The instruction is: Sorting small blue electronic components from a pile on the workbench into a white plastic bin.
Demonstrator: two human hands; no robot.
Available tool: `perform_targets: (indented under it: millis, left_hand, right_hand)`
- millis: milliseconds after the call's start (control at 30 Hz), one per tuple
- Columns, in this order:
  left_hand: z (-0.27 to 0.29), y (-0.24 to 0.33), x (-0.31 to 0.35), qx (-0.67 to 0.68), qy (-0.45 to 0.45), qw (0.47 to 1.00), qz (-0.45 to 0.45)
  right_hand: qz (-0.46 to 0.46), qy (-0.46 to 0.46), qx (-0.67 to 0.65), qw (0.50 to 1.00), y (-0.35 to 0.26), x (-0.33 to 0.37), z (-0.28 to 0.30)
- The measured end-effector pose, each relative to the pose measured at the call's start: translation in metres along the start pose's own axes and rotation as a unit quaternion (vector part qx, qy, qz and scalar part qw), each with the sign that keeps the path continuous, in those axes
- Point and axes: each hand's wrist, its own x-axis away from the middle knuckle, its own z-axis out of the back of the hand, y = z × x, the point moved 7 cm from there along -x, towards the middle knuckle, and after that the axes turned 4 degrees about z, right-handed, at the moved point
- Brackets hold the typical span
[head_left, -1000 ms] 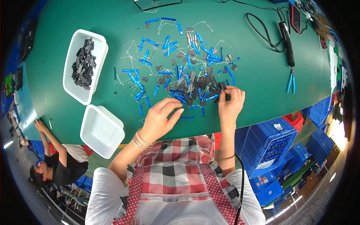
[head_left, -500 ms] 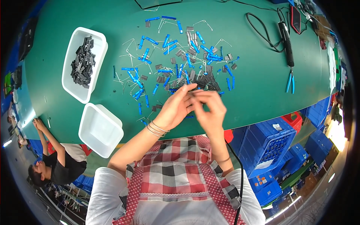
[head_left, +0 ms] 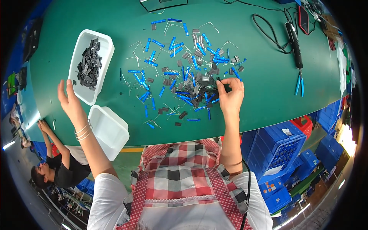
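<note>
At the left, my left hand (head_left: 72, 102) is open, its fingers spread beside the near left edge of a white tray (head_left: 107, 57). A small black piece (head_left: 74, 82) shows just inside that edge by the fingertips, apart from the pile of black plastic pieces (head_left: 89, 65) in the tray. My right hand (head_left: 232, 96) pinches a small black piece (head_left: 218, 79) at the right side of a loose heap. That heap mixes dark grey blocks (head_left: 206, 79), blue cylindrical parts (head_left: 184, 100) and thin bent wire springs (head_left: 134, 57).
A second white tray (head_left: 123, 132) stands near the front left edge. Pliers with blue handles (head_left: 299, 84), a black-handled corded tool (head_left: 293, 44) and a red-edged device (head_left: 303, 19) lie at the right. Blue crates (head_left: 274, 149) stand beside the green table (head_left: 268, 96). Another person (head_left: 63, 165) sits at the left.
My hands were together over the heap. The left has swung left to the tray and opened; the right has shifted slightly right to the heap's edge, fingers pinched.
</note>
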Motion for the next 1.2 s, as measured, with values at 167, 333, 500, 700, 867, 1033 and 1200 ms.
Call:
perform_targets:
  millis: [167,333,500,700,867,1033,1200]
  left_hand:
    - [-0.040,0.007,0.045,-0.111,-0.076,0.970,-0.200]
    - [-0.107,0.014,0.113,-0.127,-0.214,0.943,-0.221]
    - [-0.152,0.019,0.164,-0.091,-0.324,0.910,-0.243]
    - [-0.196,0.015,0.207,-0.054,-0.411,0.867,-0.276]
    - [-0.220,0.032,0.217,-0.146,-0.323,0.883,-0.307]
    - [-0.237,0.024,0.221,-0.167,-0.329,0.895,-0.251]
    - [-0.225,0.017,0.207,-0.106,-0.324,0.912,-0.229]
  right_hand:
    - [-0.158,0.080,-0.130,0.976,0.023,0.008,0.026]
    - [-0.189,0.014,-0.171,0.967,0.029,0.024,0.027]
    - [-0.073,-0.071,0.024,0.994,0.015,0.016,0.017]
    - [-0.172,-0.005,-0.071,0.983,0.024,0.021,0.023]
    - [-0.162,0.108,-0.203,0.960,0.026,0.031,0.032]
    - [-0.185,0.042,-0.259,0.947,0.032,0.041,0.021]
    - [-0.120,-0.074,-0.075,0.987,0.012,0.034,0.013]
